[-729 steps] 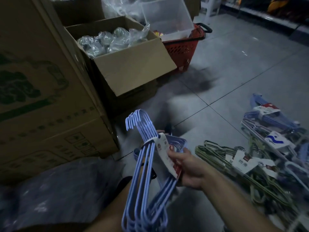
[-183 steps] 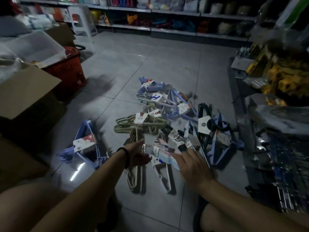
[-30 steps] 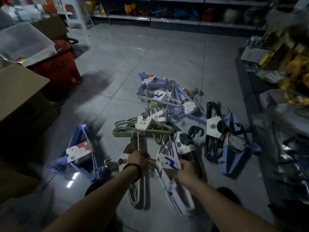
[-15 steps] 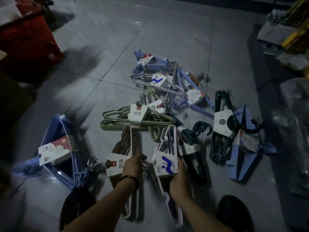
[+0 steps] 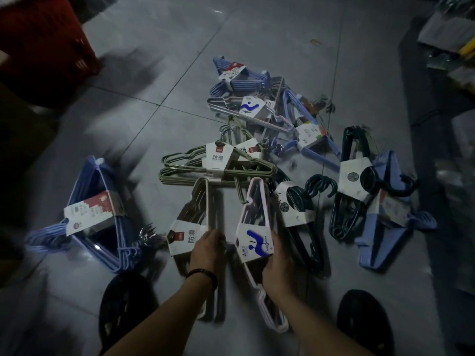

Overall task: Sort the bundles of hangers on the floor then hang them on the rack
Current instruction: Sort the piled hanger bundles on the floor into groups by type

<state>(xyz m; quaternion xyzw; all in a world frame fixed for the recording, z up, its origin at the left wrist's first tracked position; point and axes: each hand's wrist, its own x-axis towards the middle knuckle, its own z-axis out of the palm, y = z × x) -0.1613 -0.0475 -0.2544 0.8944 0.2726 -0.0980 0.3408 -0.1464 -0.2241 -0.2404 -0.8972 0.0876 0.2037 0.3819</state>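
Several bundles of hangers lie on the grey tiled floor. My left hand (image 5: 207,246) grips a beige bundle (image 5: 199,209) at its paper label. My right hand (image 5: 278,260) holds a pale pink bundle (image 5: 257,201) with a white label bearing a blue figure. Both bundles lie flat, side by side. A blue bundle (image 5: 102,214) sits apart at the left. Green bundles (image 5: 218,168), dark teal bundles (image 5: 347,191) and more blue bundles (image 5: 239,80) form the pile ahead.
A red basket (image 5: 43,44) stands at the upper left beside a cardboard box. A dark shelf base with packaged goods (image 5: 447,47) runs down the right side. My two dark shoes (image 5: 365,322) rest on the floor near the bottom.
The view has dropped closer to the floor. Both hands have kept their hold on the beige and pink bundles, which have shifted only slightly.
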